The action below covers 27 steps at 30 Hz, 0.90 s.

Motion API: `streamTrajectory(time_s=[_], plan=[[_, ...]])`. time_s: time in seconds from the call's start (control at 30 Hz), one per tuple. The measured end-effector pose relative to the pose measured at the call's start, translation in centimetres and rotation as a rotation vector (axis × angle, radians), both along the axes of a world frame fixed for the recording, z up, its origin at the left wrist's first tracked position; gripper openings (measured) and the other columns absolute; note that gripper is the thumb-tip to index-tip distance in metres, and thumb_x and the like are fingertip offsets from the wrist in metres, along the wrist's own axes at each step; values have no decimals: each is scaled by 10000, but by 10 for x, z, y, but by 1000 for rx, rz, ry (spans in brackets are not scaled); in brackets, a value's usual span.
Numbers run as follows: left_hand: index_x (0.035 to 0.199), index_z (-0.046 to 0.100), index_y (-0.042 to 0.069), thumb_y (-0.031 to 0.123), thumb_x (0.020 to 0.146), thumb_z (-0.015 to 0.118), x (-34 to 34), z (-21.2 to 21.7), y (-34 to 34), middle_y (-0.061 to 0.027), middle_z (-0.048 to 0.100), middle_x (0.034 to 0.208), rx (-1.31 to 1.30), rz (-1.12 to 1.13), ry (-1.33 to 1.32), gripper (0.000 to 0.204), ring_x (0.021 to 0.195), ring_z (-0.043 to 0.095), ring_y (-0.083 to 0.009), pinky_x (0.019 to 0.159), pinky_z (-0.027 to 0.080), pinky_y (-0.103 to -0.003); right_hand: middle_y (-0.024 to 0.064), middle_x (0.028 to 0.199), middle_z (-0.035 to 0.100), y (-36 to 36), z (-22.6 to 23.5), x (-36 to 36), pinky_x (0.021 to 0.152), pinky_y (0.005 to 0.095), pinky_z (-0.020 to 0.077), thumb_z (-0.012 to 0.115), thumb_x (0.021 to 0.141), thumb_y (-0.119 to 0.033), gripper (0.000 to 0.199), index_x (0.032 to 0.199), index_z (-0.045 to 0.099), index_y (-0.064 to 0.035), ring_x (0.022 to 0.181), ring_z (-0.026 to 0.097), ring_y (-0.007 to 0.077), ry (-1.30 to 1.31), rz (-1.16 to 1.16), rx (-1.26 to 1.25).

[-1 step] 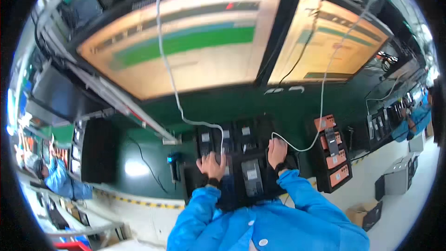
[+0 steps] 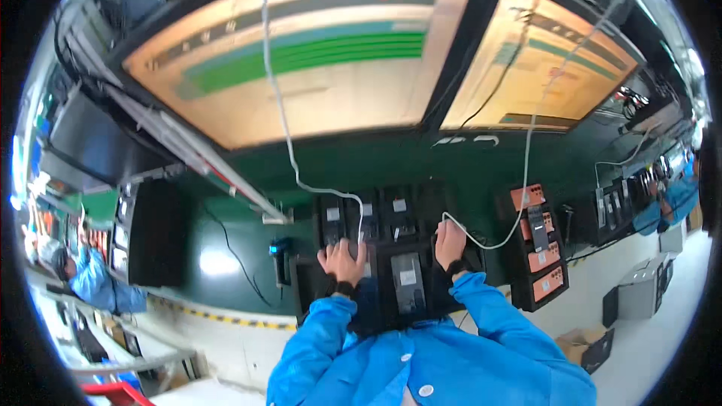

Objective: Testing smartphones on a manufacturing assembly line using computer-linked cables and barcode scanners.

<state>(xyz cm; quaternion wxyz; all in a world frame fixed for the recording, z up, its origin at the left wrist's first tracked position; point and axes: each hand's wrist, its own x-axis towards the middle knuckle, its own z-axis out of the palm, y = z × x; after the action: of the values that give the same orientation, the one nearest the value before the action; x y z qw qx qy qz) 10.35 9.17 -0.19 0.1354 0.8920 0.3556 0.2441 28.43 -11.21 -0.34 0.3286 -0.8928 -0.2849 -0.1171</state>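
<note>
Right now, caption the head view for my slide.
Left hand and right hand beside white cables, at a black tray holding flat dark devices, before two lit screens.

Bench top (image 2: 248, 229): dark green
Centre: black compartmented trays (image 2: 378, 210)
Left: black handheld device (image 2: 280, 263), thin cable (image 2: 232, 249)
Right: narrow black tray (image 2: 520, 293)

A head-worn fisheye looks down on both hands (image 2: 343, 262), bench (image 2: 207, 229) and screens (image 2: 361, 98) beyond.

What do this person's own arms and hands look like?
The arms wear loose, bright blue sleeves, wrinkled and gathered at the cuffs. The left hand and right hand have no gloves. Each wrist carries a dark band. I see no markings on the sleeves.
</note>
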Motion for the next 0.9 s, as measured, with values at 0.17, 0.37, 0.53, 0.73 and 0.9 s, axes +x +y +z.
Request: streamTrajectory(time_s=[0.17, 0.37, 0.53, 0.73, 0.9], plan=[[797, 610, 97, 414, 818, 621, 1, 5, 3, -90, 669, 791, -77, 17, 34, 317, 833, 581, -287, 862, 361, -472, 231, 689, 578, 3, 49, 23, 551, 516, 413, 461, 969, -270, 267, 893, 608, -60, 668, 562, 452, 199, 66, -53], [800, 611, 96, 406, 814, 626, -8, 6, -1, -72, 653, 783, -57, 45, 26, 311, 820, 573, -271, 840, 356, -449, 227, 723, 603, 67, 86, 112, 572, 537, 446, 443, 971, -319, 328, 860, 609, -58, 687, 588, 449, -14, 146, -148], [788, 597, 89, 393, 804, 641, -7, 9, -3, -62, 624, 751, -90, 24, 26, 308, 794, 558, -264, 809, 356, -432, 193, 714, 613, 105, -3, 173, 571, 532, 467, 377, 996, -374, 362, 860, 574, -102, 675, 599, 431, -141, 53, -369], [726, 588, 89, 392, 756, 670, 2, 11, 1, -75, 616, 712, -100, 67, -22, 315, 754, 553, -259, 792, 365, -411, 212, 752, 616, 91, -70, 184, 635, 552, 470, 461, 963, -289, 268, 850, 563, -68, 716, 593, 428, -40, 191, -481], [704, 583, 87, 382, 744, 680, -5, 12, 4, -69, 609, 695, -108, 94, -28, 313, 741, 550, -248, 801, 372, -405, 267, 926, 584, 48, -66, 154, 784, 508, 436, 585, 896, -314, 371, 923, 566, 56, 920, 545, 437, -20, 3, -391]])
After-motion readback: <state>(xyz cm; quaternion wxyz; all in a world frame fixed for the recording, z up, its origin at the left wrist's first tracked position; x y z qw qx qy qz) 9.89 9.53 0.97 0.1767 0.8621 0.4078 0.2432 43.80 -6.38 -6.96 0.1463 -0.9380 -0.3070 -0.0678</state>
